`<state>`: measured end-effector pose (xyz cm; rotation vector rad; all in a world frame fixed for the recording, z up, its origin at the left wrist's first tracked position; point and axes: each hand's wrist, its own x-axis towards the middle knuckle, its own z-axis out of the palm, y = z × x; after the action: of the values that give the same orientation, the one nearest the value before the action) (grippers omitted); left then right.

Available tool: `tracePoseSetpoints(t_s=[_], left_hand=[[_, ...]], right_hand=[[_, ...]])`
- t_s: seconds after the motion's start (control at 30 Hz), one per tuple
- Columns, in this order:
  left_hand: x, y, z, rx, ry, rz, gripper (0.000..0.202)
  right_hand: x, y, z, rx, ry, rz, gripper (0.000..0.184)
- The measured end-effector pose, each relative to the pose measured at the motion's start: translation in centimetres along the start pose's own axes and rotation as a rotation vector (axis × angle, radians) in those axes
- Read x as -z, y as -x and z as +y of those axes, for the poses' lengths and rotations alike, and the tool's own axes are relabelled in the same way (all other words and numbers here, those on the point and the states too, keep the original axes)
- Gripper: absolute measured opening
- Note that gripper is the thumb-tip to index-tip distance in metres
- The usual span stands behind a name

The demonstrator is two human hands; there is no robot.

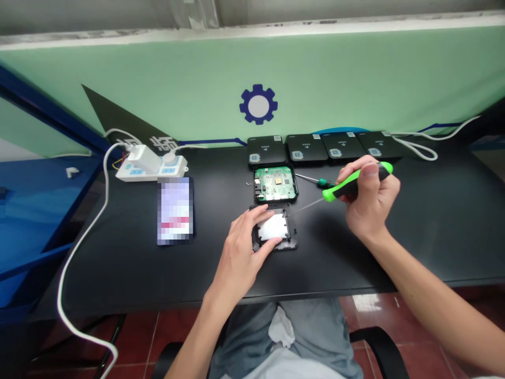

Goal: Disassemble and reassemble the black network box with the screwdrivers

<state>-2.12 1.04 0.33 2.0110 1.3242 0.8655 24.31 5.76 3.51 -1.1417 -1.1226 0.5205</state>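
Observation:
My right hand is wrapped around the handle of a green and black screwdriver. The thin shaft slants down to the left, and its tip is at the upper right corner of a silver metal plate. That plate sits in a black plastic cover lying on the table. My left hand grips the cover from its left side, fingers along the top of the plate and thumb along the bottom. Just behind the cover lies an opened black box with a green circuit board inside.
Several closed black boxes line the back of the table. A second screwdriver lies right of the circuit board, small screws left of it. Farther left are a phone and a white power strip with a cable.

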Motion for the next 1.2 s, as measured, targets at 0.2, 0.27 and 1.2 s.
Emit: tracePoseSetpoints(t_s=[0.2, 0.27, 1.2], left_hand=[[-0.1, 0.0, -0.1, 0.008, 0.026, 0.003, 0.065], [-0.1, 0.0, -0.1, 0.012, 0.034, -0.004, 0.064], [-0.1, -0.7, 0.2, 0.100, 0.153, -0.025, 0.058]], right_hand=[[0.0, 0.1, 0.2, 0.014, 0.000, 0.000, 0.057], [0.0, 0.1, 0.2, 0.015, 0.010, -0.007, 0.057], [0.3, -0.7, -0.7, 0.261, 0.143, -0.131, 0.048]])
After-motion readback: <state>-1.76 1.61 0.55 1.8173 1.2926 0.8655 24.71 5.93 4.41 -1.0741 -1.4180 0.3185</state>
